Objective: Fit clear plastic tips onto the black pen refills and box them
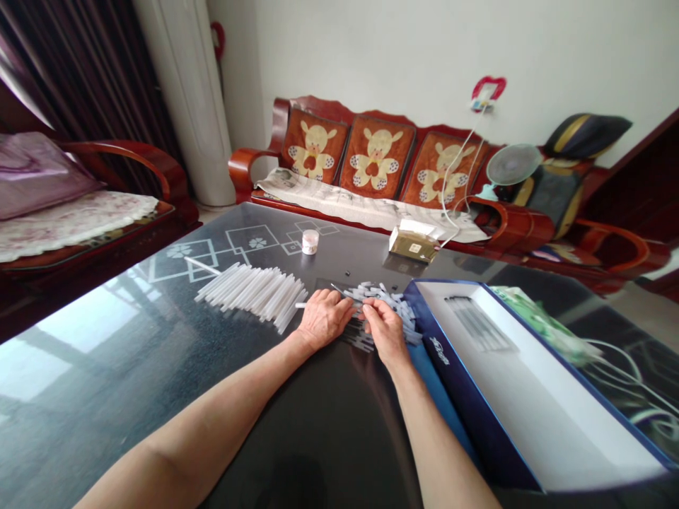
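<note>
My left hand (327, 316) is closed around a white tube (300, 305), whose end sticks out on its left side. Close beside it, my right hand (382, 326) has its thumb and fingers pinched together; what they hold is too small to make out. Left of my hands lies a pile of white tubes (252, 290) on the dark table (175, 367). Small pale caps (406, 311) are heaped behind and right of my right hand. Thin dark-tipped rods (358, 338) lie between and under my hands, partly hidden.
At the right, an open blue box (535, 403) holds a bundle of clear rods (480, 324). A small round container (310, 242) and a tissue box (414, 244) stand farther back. Green plastic packaging (552, 322) and white cables (626, 371) lie beyond the blue box.
</note>
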The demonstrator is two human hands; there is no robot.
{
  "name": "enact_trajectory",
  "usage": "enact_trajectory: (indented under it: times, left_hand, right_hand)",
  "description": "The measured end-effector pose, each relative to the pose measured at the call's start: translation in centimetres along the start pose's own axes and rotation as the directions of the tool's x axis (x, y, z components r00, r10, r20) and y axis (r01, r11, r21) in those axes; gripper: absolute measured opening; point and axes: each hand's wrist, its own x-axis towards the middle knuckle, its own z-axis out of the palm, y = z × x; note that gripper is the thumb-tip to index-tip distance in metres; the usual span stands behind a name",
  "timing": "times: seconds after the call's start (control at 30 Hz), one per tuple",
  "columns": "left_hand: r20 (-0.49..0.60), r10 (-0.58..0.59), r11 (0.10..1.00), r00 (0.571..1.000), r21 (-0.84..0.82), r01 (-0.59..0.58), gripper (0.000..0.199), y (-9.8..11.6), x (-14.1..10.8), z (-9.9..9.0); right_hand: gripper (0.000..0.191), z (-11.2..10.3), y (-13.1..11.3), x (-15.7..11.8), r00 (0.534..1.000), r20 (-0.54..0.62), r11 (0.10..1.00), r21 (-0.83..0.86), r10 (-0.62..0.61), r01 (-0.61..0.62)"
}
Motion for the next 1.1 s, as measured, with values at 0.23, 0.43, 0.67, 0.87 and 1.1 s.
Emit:
enact_trajectory:
  times: [0.23,0.43,0.67,0.87,1.1]
  left_hand:
    - [-0.003,-0.004,1.000,1.000,-0.027,0.004,0.038,0.0,0.1,-0.2]
    - [-0.004,-0.012,0.999,1.000,-0.036,0.012,0.038,-0.2,0.1,-0.2]
    - [-0.009,-0.010,0.999,1.000,-0.042,0.009,0.039,-0.2,0.0,0.1]
    - [-0.011,-0.009,0.999,1.000,-0.033,0.008,0.039,-0.3,0.0,0.2]
    - [-0.003,-0.011,0.999,1.000,-0.033,0.011,0.039,-0.3,0.1,0.2]
  right_hand:
    - [0.032,-3.0,-0.5,3.0,0.973,-0.161,0.927,-0.363,-0.165,0.097]
    - [0.024,-5.7,-2.6,7.1,0.954,0.061,0.446,-0.874,-0.294,0.194]
    - [0.027,-5.8,-2.4,8.1,0.975,0.152,0.031,-0.987,-0.163,0.159]
    - [0.029,-5.7,-2.1,8.6,0.981,0.180,0.001,-0.984,-0.067,0.180]
    - [0.031,-5.3,-3.2,7.3,0.948,0.226,0.144,-0.954,-0.226,0.262]
